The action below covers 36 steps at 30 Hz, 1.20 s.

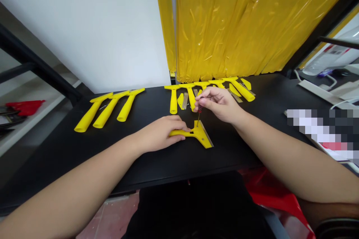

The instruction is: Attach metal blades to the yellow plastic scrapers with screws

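Note:
My left hand point(165, 131) is closed round the handle of a yellow scraper point(199, 133), which lies on the black table with its metal blade edge facing right. Two screw spots show on the scraper's head. Above it, my right hand point(217, 104) pinches a small screwdriver point(199, 111) with a dark red handle. The screwdriver stands nearly upright, its thin shaft reaching down to the upper screw spot on the head. My fingers cover the top of its handle.
Three yellow scrapers point(127, 107) lie at the left of the black table point(151, 171). Several more yellow handles point(174, 101), loose blades point(185, 101) and yellow cover plates point(246, 83) line the back edge, below a yellow plastic sheet point(213, 26). Papers point(316, 130) are at the right.

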Each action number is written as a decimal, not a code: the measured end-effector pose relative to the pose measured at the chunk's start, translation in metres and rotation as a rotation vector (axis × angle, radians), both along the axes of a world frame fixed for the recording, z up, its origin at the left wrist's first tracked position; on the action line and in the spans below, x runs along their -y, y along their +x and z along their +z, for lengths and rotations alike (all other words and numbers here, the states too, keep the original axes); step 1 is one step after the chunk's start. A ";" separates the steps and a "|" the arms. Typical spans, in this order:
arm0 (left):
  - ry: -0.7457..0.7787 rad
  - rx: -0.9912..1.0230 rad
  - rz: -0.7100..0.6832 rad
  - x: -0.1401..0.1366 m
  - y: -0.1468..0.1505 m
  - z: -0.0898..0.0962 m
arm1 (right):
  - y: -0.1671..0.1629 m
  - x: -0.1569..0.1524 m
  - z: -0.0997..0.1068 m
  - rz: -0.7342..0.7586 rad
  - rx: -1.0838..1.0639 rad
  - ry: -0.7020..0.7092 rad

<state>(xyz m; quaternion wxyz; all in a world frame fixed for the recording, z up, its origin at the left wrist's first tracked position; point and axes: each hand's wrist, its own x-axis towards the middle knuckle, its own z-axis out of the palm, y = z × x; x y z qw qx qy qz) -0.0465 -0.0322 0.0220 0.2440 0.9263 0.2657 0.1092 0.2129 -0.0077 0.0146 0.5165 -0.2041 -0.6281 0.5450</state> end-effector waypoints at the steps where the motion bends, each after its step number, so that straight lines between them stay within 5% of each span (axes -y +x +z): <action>1: -0.002 -0.002 -0.006 0.000 0.000 0.000 | 0.001 0.000 0.000 0.055 -0.014 -0.046; 5: 0.004 -0.009 -0.002 0.001 0.000 0.001 | -0.003 0.004 0.003 0.235 -0.063 -0.200; 9: 0.006 0.002 -0.001 0.001 0.001 0.000 | -0.012 0.012 0.006 0.217 -0.187 -0.294; 36: -0.012 -0.015 0.008 -0.001 0.000 -0.001 | -0.023 0.013 0.002 0.126 -0.284 -0.351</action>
